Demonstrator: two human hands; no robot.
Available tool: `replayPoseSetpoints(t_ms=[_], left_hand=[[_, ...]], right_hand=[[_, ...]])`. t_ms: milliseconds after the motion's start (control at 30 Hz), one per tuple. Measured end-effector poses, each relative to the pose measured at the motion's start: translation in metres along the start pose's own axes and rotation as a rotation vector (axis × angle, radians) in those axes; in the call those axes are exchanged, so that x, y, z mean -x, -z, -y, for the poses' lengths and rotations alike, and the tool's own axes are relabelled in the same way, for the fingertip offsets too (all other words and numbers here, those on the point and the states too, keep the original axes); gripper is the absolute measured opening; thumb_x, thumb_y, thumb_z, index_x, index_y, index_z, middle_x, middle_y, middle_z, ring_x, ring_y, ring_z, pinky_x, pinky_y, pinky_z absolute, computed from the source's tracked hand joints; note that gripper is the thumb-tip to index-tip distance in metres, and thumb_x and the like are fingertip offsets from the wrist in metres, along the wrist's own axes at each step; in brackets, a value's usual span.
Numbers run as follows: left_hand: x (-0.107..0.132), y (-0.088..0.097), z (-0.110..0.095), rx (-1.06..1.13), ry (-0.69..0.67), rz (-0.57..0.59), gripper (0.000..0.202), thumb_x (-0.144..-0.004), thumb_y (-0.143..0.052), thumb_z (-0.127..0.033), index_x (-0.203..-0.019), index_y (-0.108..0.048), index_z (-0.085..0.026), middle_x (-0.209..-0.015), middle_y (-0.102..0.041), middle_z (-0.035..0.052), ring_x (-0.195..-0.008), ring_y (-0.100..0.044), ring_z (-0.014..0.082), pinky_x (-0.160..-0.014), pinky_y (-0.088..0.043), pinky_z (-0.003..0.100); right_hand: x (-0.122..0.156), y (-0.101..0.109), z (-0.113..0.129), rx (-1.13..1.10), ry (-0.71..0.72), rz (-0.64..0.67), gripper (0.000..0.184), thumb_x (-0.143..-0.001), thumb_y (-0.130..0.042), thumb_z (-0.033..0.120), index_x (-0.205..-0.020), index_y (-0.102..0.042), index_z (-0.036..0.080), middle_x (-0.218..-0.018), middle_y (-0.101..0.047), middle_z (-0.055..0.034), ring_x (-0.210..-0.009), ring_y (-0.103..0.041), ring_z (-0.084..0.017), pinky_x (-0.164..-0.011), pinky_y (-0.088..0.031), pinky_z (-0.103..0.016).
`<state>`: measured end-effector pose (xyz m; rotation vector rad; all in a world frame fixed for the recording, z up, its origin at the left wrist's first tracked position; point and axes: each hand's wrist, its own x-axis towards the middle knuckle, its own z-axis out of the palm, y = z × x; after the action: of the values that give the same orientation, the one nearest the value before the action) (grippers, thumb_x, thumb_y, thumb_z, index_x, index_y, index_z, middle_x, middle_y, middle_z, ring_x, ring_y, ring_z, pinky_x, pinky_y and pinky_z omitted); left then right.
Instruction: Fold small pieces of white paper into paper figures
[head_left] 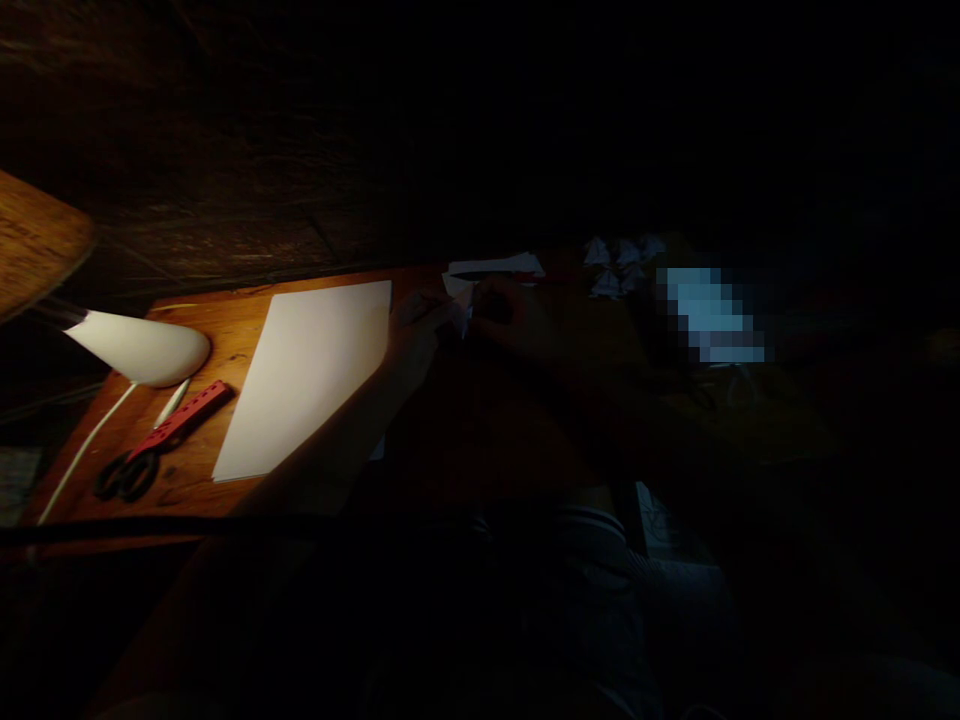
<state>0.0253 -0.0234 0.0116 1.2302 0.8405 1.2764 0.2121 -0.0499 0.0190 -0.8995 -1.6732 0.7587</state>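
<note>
In dim light, a small piece of folded paper [463, 308] is held between my two hands over the table. My left hand [420, 315] pinches it from the left, its wrist lying over the edge of a stack of white paper sheets [307, 370]. From the right, my right hand [510, 312] is closed at the paper's other side, its fingers mostly in shadow. Just beyond the hands lie some cut paper pieces [499, 266], with a thin dark item across them that I cannot make out.
Scissors [135, 470] with black handles and a red cover or blade part lie at the left, beside a white lamp [142, 350] and its cord [82, 455]. Several small folded paper shapes [606, 282] stand at the back right, near a blurred glowing screen [709, 310].
</note>
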Motion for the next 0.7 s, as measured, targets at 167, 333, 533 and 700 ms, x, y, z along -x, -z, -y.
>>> replayPoseSetpoints(t_ms=[167,333,533,700], left_hand=[[0.0020,-0.0035,0.0018,-0.007,-0.011,0.016,0.023,-0.079,-0.082,-0.018,-0.085,-0.060,-0.022,-0.080,-0.065,-0.0019,-0.074,-0.064,0.0125,-0.069,-0.053,0.024],[0.0051,-0.0068,0.0036,-0.006,-0.030,-0.015,0.023,-0.078,-0.081,-0.018,-0.084,-0.060,-0.023,-0.081,-0.065,-0.0022,-0.076,-0.063,0.0130,-0.069,-0.052,0.024],[0.0059,-0.0060,0.0045,-0.015,-0.043,-0.004,0.025,-0.078,-0.084,-0.020,-0.084,-0.061,-0.023,-0.083,-0.066,-0.0017,-0.079,-0.064,0.0136,-0.071,-0.053,0.024],[0.0045,-0.0049,0.0094,-0.010,-0.078,0.008,0.032,-0.080,-0.090,-0.033,-0.087,-0.061,-0.024,-0.085,-0.066,-0.0012,-0.081,-0.065,0.0144,-0.073,-0.054,0.026]], right_hand=[[-0.0006,0.0002,-0.0045,0.027,-0.021,-0.005,0.019,-0.075,-0.066,0.027,-0.093,-0.059,0.023,-0.095,-0.066,-0.0024,-0.092,-0.063,-0.022,-0.086,-0.053,-0.037],[0.0000,0.0010,-0.0038,0.008,-0.020,0.001,0.020,-0.076,-0.066,0.027,-0.093,-0.058,0.023,-0.095,-0.067,-0.0019,-0.093,-0.064,-0.022,-0.087,-0.054,-0.038],[-0.0005,0.0025,-0.0027,-0.027,-0.017,0.024,0.022,-0.075,-0.067,0.029,-0.094,-0.058,0.023,-0.097,-0.066,-0.0028,-0.093,-0.064,-0.022,-0.087,-0.054,-0.038],[-0.0017,0.0025,-0.0058,-0.035,-0.006,0.028,0.023,-0.073,-0.064,0.025,-0.095,-0.059,0.023,-0.097,-0.066,-0.0025,-0.095,-0.064,-0.023,-0.088,-0.055,-0.039]])
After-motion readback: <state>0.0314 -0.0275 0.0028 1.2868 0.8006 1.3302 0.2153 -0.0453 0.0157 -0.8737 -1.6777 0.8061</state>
